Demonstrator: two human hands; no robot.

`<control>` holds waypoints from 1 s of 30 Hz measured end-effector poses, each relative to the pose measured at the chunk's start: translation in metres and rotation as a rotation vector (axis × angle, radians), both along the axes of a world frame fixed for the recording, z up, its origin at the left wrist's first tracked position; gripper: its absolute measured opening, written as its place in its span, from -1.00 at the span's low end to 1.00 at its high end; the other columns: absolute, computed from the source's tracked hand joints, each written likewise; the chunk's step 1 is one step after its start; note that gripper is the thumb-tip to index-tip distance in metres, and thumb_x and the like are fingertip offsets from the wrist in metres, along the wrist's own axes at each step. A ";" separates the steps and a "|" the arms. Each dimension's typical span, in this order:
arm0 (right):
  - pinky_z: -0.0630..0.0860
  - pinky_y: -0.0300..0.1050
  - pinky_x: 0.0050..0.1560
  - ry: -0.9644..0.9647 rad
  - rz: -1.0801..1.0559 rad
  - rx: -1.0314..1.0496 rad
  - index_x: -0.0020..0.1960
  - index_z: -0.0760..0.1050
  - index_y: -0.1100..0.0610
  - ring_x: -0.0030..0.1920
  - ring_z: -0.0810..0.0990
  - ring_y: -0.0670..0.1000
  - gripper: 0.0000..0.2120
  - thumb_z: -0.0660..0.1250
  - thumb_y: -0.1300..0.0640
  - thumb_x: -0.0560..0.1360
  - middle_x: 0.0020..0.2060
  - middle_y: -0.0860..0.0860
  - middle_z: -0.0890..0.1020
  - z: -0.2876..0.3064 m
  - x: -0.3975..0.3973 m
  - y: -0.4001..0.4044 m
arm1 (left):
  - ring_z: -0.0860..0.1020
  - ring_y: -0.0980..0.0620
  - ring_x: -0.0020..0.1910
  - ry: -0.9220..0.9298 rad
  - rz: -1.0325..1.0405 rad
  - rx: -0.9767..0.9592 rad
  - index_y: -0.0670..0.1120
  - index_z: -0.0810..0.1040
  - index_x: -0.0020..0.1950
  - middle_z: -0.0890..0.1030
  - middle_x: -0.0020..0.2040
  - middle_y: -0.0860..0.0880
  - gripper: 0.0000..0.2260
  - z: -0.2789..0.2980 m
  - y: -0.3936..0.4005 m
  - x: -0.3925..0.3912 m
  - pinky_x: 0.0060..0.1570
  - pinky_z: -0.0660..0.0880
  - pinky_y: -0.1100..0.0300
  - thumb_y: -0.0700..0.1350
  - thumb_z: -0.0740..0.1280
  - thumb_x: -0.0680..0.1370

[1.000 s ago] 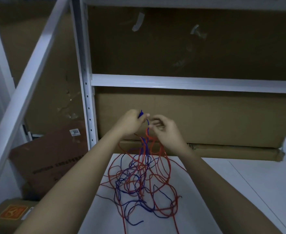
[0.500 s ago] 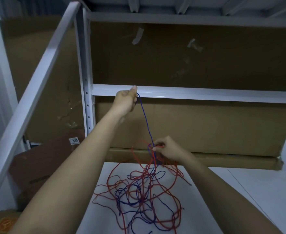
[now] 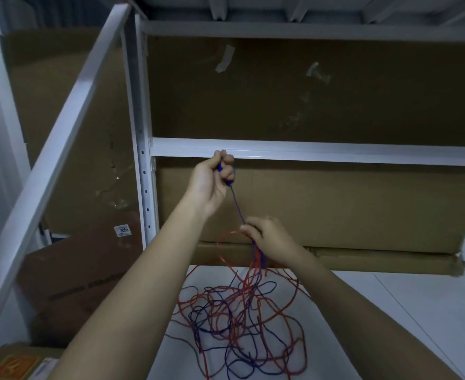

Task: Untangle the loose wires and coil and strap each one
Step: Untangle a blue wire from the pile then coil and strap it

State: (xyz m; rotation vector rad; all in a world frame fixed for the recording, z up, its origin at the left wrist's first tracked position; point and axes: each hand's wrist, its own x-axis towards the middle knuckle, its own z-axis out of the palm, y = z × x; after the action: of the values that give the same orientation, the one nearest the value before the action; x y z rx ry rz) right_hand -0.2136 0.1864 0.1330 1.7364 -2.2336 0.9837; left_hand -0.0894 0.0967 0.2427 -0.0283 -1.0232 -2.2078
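A tangle of blue wire (image 3: 236,205) and red wire (image 3: 289,305) lies on the white table (image 3: 390,325). My left hand (image 3: 212,182) is raised high and grips the end of the blue wire, which runs taut down to my right hand (image 3: 269,239). My right hand pinches the bundle of red and blue strands just above the tangle, near the table's far edge. Loops of both wires spread out below it.
A white metal shelf rack (image 3: 308,150) stands behind the table with large cardboard boxes (image 3: 335,209) on its levels. More cardboard boxes (image 3: 75,283) lean on the floor at the left. A white slanted beam (image 3: 61,133) crosses the left side.
My left hand has drawn the blue wire's end up and away from my right hand, stretching a length of it. My right hand has dropped lower onto the tangle.
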 end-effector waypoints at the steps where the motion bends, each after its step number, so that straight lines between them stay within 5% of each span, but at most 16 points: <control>1: 0.33 -0.07 -0.21 0.087 0.043 -0.027 -0.16 0.41 -0.02 -0.19 0.43 0.01 -0.83 0.20 0.02 0.61 -0.28 -0.01 0.49 -0.007 0.006 0.003 | 0.37 0.18 -0.59 -0.026 0.139 -0.078 -0.16 0.39 -0.10 0.55 -0.26 -0.06 -0.79 -0.005 0.002 -0.004 -0.49 0.35 0.38 -0.21 0.04 0.68; 5: 0.33 -0.16 -0.15 0.319 0.125 -0.089 0.07 0.55 0.09 -0.12 0.39 -0.07 -0.85 0.27 0.10 0.56 -0.18 -0.04 0.60 -0.018 0.013 0.016 | 0.57 0.08 -0.28 -0.457 0.571 -0.969 -0.24 0.30 0.21 0.54 0.16 -0.16 -0.81 -0.051 -0.009 -0.012 -0.07 0.53 0.13 -0.15 0.05 0.69; 8: 0.27 -0.11 -0.12 0.286 0.059 -0.086 0.09 0.56 0.07 -0.14 0.37 -0.05 -0.81 0.30 0.14 0.50 -0.22 -0.07 0.57 -0.021 0.009 0.019 | 0.54 -0.18 -0.09 -0.842 0.636 -1.720 -0.13 0.29 0.04 0.56 0.00 -0.20 -0.73 -0.073 -0.017 -0.011 -0.19 0.40 0.04 0.08 0.11 0.64; 11: 0.11 -0.12 -0.15 0.292 -0.123 0.001 0.03 0.55 0.05 -0.04 0.40 0.01 -0.85 0.25 0.10 0.51 -0.13 -0.06 0.59 -0.022 0.000 0.016 | 0.45 -0.08 -0.30 -1.004 0.544 -2.060 -0.11 0.38 -0.15 0.54 -0.22 -0.12 -0.54 -0.076 -0.019 -0.013 -0.35 0.28 0.09 0.28 0.06 0.58; 14: 0.11 -0.09 -0.12 0.293 -0.190 0.001 0.04 0.53 0.00 0.03 0.43 0.03 -0.83 0.21 0.11 0.50 -0.06 -0.08 0.59 -0.027 -0.001 0.012 | 0.31 0.04 -0.48 -1.029 0.245 -1.914 -0.08 0.38 -0.35 0.37 -0.45 0.00 -0.50 -0.078 -0.013 -0.013 -0.38 0.25 0.14 0.34 0.20 0.51; 17: 0.08 -0.10 -0.13 0.305 -0.223 -0.032 0.06 0.54 -0.01 0.03 0.41 0.03 -0.83 0.24 0.10 0.52 -0.09 -0.07 0.52 -0.038 -0.001 0.007 | 0.26 0.07 -0.50 -0.960 0.055 -1.695 -0.07 0.36 -0.38 0.31 -0.47 0.01 -0.62 -0.069 -0.011 -0.008 -0.37 0.21 0.15 0.06 0.29 0.59; 21: 0.18 -0.10 -0.12 0.062 -0.244 -0.105 0.03 0.57 0.00 -0.04 0.34 -0.01 -0.84 0.32 -0.01 0.50 -0.14 -0.04 0.40 -0.050 -0.005 0.004 | 0.20 0.12 -0.57 -0.783 0.051 -1.380 -0.06 0.36 -0.39 0.28 -0.54 0.07 -0.63 -0.061 -0.011 0.004 -0.48 0.15 0.23 -0.01 0.28 0.60; 25: 0.22 -0.13 -0.14 0.261 -0.316 0.161 0.09 0.54 0.09 0.03 0.48 0.12 -0.79 0.21 0.07 0.53 0.02 0.06 0.53 -0.080 -0.022 0.013 | 0.21 0.13 -0.59 -0.513 0.227 -0.834 -0.04 0.32 -0.36 0.31 -0.56 0.08 -0.65 -0.024 -0.013 0.010 -0.54 0.12 0.29 -0.04 0.24 0.62; 30: 0.44 -0.08 -0.17 -0.096 -0.172 0.177 -0.12 0.58 0.19 -0.18 0.55 0.06 -0.90 0.29 0.22 0.46 -0.22 0.12 0.61 -0.068 -0.028 0.026 | 0.16 0.11 -0.60 -0.584 0.383 -1.018 -0.08 0.31 -0.39 0.29 -0.57 0.05 -0.61 0.011 -0.023 0.017 -0.58 0.12 0.34 -0.01 0.25 0.62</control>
State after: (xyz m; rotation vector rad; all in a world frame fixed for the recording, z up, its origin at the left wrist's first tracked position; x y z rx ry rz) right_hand -0.2420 0.2128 0.0646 1.5573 -2.5515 0.8730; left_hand -0.0720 0.0736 0.2535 0.3402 -2.1651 -1.1715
